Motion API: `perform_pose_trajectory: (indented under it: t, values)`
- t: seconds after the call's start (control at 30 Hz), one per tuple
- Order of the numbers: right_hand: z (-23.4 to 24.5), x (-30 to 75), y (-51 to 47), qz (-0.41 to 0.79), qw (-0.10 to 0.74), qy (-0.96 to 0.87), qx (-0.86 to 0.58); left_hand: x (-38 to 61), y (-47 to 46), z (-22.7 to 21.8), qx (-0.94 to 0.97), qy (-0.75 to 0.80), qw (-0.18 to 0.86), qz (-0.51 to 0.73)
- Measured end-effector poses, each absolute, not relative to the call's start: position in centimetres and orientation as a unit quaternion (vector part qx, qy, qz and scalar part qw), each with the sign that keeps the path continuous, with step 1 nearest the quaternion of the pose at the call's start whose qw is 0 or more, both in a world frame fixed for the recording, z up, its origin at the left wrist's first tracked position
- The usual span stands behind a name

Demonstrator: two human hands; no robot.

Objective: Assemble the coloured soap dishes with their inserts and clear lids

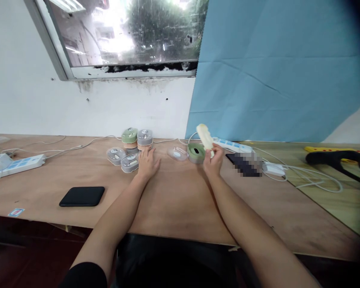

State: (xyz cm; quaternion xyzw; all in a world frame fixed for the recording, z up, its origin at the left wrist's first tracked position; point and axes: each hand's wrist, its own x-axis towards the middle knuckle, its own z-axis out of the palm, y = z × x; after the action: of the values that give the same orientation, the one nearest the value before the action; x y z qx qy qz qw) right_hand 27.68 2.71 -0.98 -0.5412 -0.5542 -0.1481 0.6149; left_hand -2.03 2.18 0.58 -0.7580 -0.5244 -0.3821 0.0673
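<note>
Currently right hand [213, 160] clamped on a pale, possibly foam bar [205, 138] above the green container [196, 153]; left hand [147, 162] flat, fingers apart, beside small lidded boxes [129, 163].

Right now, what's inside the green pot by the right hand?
The green pot looks open, its inside dim; no contents discernible. The right hand and its cream piece cover its right edge.

I read daylight from the window [129, 32] at 11 o'clock; its panes clip to white glare. The table [174, 200] is evenly lit, shadows soft. Dark vignetting covers 1 and 5 o'clock. The cream piece [204, 136] in the right hand [213, 160] is slightly soft. A pixelated patch [247, 164] sits at 3 o'clock.
</note>
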Motion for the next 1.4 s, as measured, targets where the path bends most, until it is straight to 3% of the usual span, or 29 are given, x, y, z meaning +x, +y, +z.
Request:
perform_pose_trajectory:
  t: [0.1, 0.2, 0.43, 0.6, 0.67, 0.8, 1.0, 1.27, 1.4]
  values:
    - [-1.2, 25.3, 1.7, -0.115, 0.586, -0.654, -0.464, -1.8, 2.5, 0.1, -0.78, -0.471, 0.071, -0.405]
    - [-1.5, 22.8, 0.7, -0.078, 0.504, -0.73, -0.454, -1.8, 2.6, -0.3, -0.797, -0.441, 0.058, -0.409]
    - [-0.8, 21.1, 0.4, 0.005, 0.415, -0.727, -0.547, -2.2, 2.0, -0.4, -0.832, -0.476, -0.075, -0.276]
    - [-1.4, 22.9, 1.9, 0.053, 0.271, -0.762, -0.586, -1.6, 2.0, -0.3, -0.84, -0.497, -0.051, -0.21]
    - [-1.6, 23.0, 2.1, 0.049, 0.252, -0.766, -0.589, -1.5, 2.0, -0.5, -0.843, -0.511, -0.044, -0.165]
    - [-1.4, 22.5, 2.0, 0.029, 0.309, -0.744, -0.591, -1.6, 2.1, -1.0, -0.841, -0.52, -0.053, -0.14]
    - [-1.0, 24.4, 2.6, -0.138, 0.473, -0.621, -0.61, -1.7, 2.2, -1.2, -0.848, -0.505, -0.055, -0.155]
    - [-3.4, 27.1, 4.5, -0.022, 0.462, -0.553, -0.693, -1.5, 2.2, -1.2, -0.853, -0.493, -0.06, -0.16]
    - [-2.7, 27.1, 4.3, -0.068, 0.539, -0.547, -0.637, -1.5, 2.3, -1.4, -0.852, -0.49, -0.062, -0.175]
